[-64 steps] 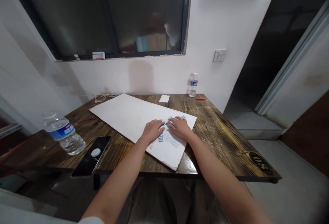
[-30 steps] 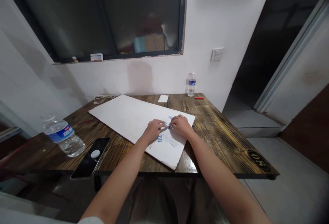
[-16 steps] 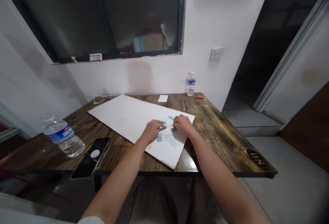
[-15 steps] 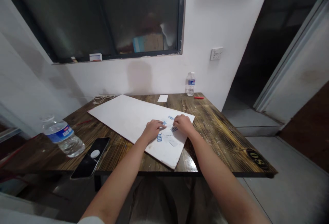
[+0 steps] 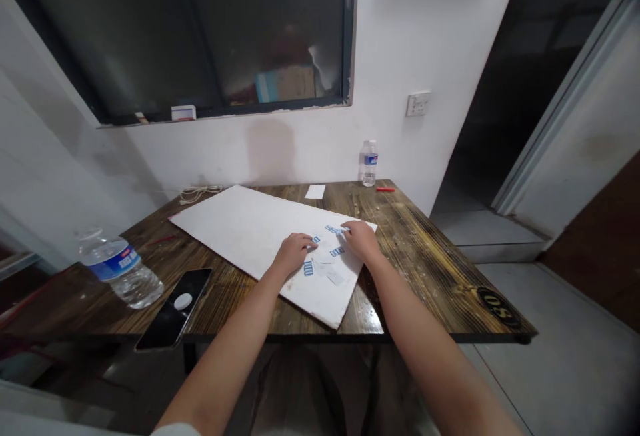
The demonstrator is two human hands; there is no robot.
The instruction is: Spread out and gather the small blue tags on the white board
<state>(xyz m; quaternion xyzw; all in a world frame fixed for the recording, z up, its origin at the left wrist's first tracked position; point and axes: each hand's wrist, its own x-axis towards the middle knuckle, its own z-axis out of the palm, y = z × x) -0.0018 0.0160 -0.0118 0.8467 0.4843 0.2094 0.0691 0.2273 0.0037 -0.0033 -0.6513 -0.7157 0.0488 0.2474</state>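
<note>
A large white foam board (image 5: 240,229) lies tilted on the wooden table (image 5: 420,269). Several small blue-and-white strips lie on it, such as one (image 5: 309,268) just past my left hand (image 5: 293,254) and another (image 5: 337,251) between my hands. My left hand rests on the board, nearest a strip (image 5: 315,239). My right hand (image 5: 361,239) sits near the board's far right edge, its fingertips touching a blue strip (image 5: 343,229). Two small white paper pieces (image 5: 327,271) lie below.
A large water bottle (image 5: 120,269) and a black phone (image 5: 174,299) with a white disc stand left of the board. Behind it are a small bottle (image 5: 369,163), a red stick (image 5: 385,189), a white paper slip (image 5: 315,191) and a coiled cable (image 5: 200,191). The table's near edge runs below.
My right hand has slid toward the board's far edge, and a blue strip now lies at its fingertips. The strip between my hands now shows uncovered. My left hand has barely moved.
</note>
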